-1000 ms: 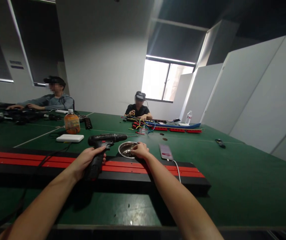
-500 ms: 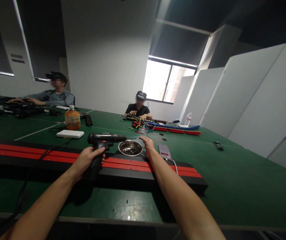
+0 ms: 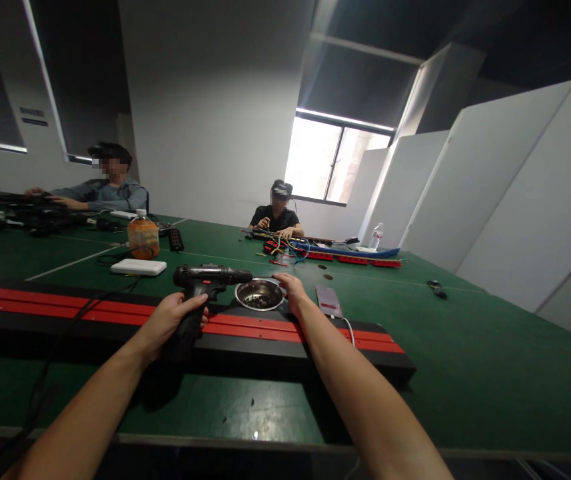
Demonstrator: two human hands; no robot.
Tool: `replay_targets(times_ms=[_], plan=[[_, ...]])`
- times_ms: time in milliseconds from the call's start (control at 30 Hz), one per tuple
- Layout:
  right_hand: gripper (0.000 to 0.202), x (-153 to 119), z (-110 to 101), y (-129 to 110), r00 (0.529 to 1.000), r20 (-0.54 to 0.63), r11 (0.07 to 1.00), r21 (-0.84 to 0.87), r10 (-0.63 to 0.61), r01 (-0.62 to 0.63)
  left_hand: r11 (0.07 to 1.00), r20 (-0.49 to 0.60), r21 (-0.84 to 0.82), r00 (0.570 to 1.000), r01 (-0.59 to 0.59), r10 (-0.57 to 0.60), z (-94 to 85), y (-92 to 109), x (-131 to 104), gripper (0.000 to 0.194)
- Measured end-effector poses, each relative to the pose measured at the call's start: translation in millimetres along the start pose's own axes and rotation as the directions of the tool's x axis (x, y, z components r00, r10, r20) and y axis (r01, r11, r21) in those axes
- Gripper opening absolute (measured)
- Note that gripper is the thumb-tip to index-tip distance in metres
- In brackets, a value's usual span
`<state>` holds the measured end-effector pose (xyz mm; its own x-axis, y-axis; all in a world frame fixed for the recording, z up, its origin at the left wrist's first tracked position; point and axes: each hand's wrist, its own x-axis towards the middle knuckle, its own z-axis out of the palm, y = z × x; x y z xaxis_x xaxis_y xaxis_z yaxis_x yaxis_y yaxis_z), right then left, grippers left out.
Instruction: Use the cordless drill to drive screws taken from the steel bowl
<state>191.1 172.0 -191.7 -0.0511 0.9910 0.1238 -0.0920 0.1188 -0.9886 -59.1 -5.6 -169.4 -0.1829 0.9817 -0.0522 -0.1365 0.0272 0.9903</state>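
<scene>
My left hand (image 3: 172, 320) is wrapped round the grip of a black cordless drill (image 3: 205, 273), which lies level in the air with its long thin bit pointing right. At the bit's tip, the fingers of my right hand (image 3: 290, 290) are pressed together; whatever small thing they hold there is too small to make out. Just below the bit, a steel bowl (image 3: 260, 308) holds several small dark pieces. It stands at the back edge of a long black beam with red strips (image 3: 275, 330), which lies across the table in front of me.
A phone (image 3: 328, 301) with a white cable lies right of my right hand. Left of the drill are a white power bank (image 3: 138, 267), a bottle of orange drink (image 3: 143, 237) and a remote (image 3: 176, 240). Two people sit across the green table (image 3: 475, 360), one behind coloured wires (image 3: 285, 248).
My right hand has shifted slightly left, and its fingertips now meet the tip of the drill bit. The drill stays almost where it was in my left hand.
</scene>
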Motion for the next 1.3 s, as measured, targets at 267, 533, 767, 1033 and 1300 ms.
replay_targets(times_ms=[267, 533, 767, 1033, 1300], plan=[[0.030, -2.3, 1.1, -2.4, 0.997, -0.006, 0.994, 0.077, 0.081, -0.081, 1.000, -0.013, 0.004, 1.000, 0.004, -0.004, 1.0, 0.8, 0.2, 0.029], [0.034, -4.9, 2.3, -4.4, 0.997, -0.023, 0.996, 0.055, 0.073, -0.072, 1.000, -0.006, -0.008, 1.000, 0.001, -0.001, 0.0, 0.9, -0.7, 0.030], [0.037, -6.3, 1.7, -4.5, 0.996, -0.003, 0.993, 0.076, 0.094, -0.094, 1.000, -0.006, 0.011, 1.000, -0.002, 0.002, -0.5, -0.8, -0.1, 0.030], [0.039, -7.3, 0.6, -4.9, 0.995, 0.026, 0.991, 0.087, 0.099, -0.101, 1.000, -0.017, 0.000, 1.000, 0.005, -0.005, 1.4, 1.8, -2.5, 0.028], [0.036, -7.5, 1.4, -7.4, 0.993, 0.028, 0.991, 0.073, 0.112, -0.114, 1.000, -0.007, -0.012, 1.000, 0.009, -0.009, 1.3, 2.6, -3.7, 0.029]])
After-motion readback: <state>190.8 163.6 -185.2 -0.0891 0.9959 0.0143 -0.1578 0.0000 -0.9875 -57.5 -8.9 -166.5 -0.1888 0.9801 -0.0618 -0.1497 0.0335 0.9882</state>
